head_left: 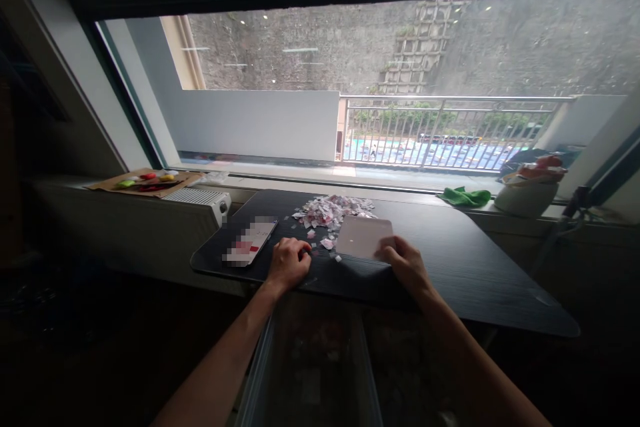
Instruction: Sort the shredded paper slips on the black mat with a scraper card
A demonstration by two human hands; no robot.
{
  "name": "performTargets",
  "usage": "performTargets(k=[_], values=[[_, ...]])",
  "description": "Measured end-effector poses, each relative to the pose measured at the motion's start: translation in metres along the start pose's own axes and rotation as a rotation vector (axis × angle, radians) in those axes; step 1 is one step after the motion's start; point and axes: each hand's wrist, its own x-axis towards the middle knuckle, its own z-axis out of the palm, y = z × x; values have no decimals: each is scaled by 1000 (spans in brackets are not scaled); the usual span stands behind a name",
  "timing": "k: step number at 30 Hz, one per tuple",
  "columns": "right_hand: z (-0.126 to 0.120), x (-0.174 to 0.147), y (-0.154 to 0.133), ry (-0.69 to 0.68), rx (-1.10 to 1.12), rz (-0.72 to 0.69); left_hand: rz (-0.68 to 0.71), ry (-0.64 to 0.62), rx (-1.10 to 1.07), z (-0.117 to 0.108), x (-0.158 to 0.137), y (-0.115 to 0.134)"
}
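My right hand [404, 260] grips the right edge of a pale, flat square tray with rounded corners [361, 235], thumb on top. The tray appears tilted above the dark table [450, 267], and one tiny light speck lies on it. Behind and left of the tray is a heap of small paper-like scraps [327, 211], pale with some pink, with a few loose pieces in front. My left hand [290, 261] rests near the table's front edge, beside the loose scraps. Its fingers are curled inward, and whatever they hold, if anything, is hidden.
A phone [253, 240], partly blurred out, lies left of my left hand. Below the table's front edge stands a translucent bin [367, 373] with dim contents. On the sill are a green cloth [464, 197], a pale container [527, 193] and a brown board [115, 181] with coloured items.
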Motion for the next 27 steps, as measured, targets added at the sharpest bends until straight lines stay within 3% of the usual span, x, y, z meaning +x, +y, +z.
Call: performTargets(k=[5, 19, 27], values=[[-1, -5, -2, 64, 12, 12, 5, 2, -13, -1, 0, 0], [1, -9, -3, -80, 101, -19, -5, -9, -21, -2, 1, 0], [2, -8, 0, 5, 134, -5, -1, 0, -16, -1, 0, -1]])
